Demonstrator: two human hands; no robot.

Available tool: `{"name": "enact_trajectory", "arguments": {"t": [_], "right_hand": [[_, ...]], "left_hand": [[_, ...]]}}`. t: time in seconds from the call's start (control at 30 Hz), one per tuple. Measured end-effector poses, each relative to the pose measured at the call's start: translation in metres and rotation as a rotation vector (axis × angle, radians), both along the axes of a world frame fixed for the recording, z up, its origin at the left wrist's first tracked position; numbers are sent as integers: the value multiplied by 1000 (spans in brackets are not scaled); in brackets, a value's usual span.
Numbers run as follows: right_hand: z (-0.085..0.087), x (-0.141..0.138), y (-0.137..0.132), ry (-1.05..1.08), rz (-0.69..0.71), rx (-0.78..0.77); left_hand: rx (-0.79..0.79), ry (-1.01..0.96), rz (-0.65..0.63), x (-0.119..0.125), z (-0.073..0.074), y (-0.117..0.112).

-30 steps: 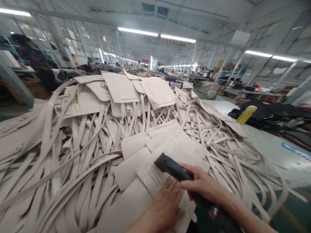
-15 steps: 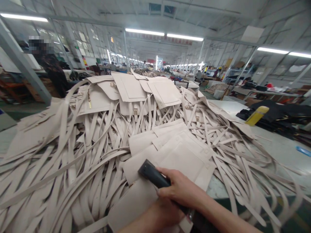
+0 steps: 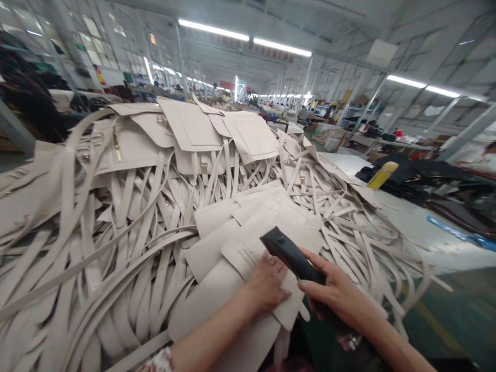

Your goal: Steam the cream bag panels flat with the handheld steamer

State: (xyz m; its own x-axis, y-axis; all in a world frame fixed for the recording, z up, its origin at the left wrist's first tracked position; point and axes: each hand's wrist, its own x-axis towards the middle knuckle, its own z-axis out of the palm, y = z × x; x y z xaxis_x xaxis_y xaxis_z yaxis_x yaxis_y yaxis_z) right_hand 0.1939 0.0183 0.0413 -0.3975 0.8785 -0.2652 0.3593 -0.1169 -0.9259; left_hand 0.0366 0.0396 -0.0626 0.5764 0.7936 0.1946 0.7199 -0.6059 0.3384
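Note:
My right hand (image 3: 333, 289) is wrapped round a black hand-held tool (image 3: 292, 251) with a blunt, flat head, which points up and left above the beige pieces. Exactly what kind of tool it is, I cannot tell. My left hand (image 3: 267, 284) lies with its fingers stretched out on a beige leather-like bag panel (image 3: 242, 258) that has a narrow strap-like detail. Under and beyond that panel, more flat beige panels (image 3: 213, 219) overlap in a stack. The tool's lower end is blurred below my right hand.
A large heap of beige bag parts with long straps (image 3: 143, 217) and gold-coloured metal fittings covers the table (image 3: 403, 206). To the right lie black material (image 3: 426, 178), a yellow object (image 3: 383, 175) and a blue strip (image 3: 457, 232). Workbenches and light tubes stretch behind.
My right hand has moved right with the black tool. My left hand, earlier beneath the right wrist, now lies flat on a panel further forward. The view has turned slightly right.

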Motion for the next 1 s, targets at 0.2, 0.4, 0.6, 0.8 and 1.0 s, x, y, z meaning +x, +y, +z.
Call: {"name": "enact_trajectory", "arguments": {"t": [0.2,0.4,0.6,0.8,1.0], "right_hand": [[-30,64,-45,2,-156,-193],[-51,64,-65,263,40,-266],[-63,47,-44,249,-4,-273],[-75,35,-31,243,-45,-188],[-75,16,-24,232,-124,-84]], "left_hand": [[-56,-144,-108,-15,-3,36],[-62,-245,-44,-15,-19,41],[-53,-317,-39,-11,-5,40],[276,-292,485,-54,28,-4],[116,-67,866,-93,25,-32]]}}
